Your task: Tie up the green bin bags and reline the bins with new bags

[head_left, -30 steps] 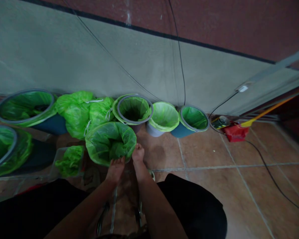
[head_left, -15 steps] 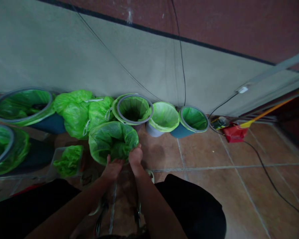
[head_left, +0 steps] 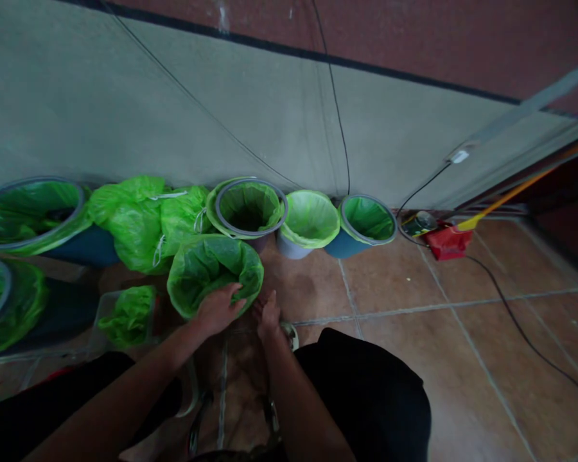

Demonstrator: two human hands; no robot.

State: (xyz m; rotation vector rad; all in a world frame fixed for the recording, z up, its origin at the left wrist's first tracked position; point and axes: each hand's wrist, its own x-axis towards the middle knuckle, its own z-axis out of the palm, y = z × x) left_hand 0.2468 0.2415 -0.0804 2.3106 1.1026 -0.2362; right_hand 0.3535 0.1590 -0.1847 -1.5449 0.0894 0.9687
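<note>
In front of me stands a bin lined with a green plastic bag (head_left: 183, 273), the bag's edge folded out over its rim. My left hand (head_left: 220, 308) is over the near side of this rim, fingers apart and reaching a little over the opening. Just outside the bin's right side is my right hand (head_left: 268, 314), its fingers spread and pointing up, with nothing seen in it. Whether it touches the bin's wall I cannot tell. Directly behind, a bin with a grey rim ring (head_left: 250, 232) also has a green liner.
Tied green bags (head_left: 135, 221) lean by the wall, left of the bins. A clear box (head_left: 99, 321) holds crumpled green bags. More lined bins include a white one (head_left: 293, 247) and a blue one (head_left: 349, 244). A red dustpan (head_left: 449, 241) and black cable lie right.
My left hand has lifted from the near rim and moved over the opening. My right hand has let go of the bag's edge and dropped beside the bin. The view has shifted slightly.
</note>
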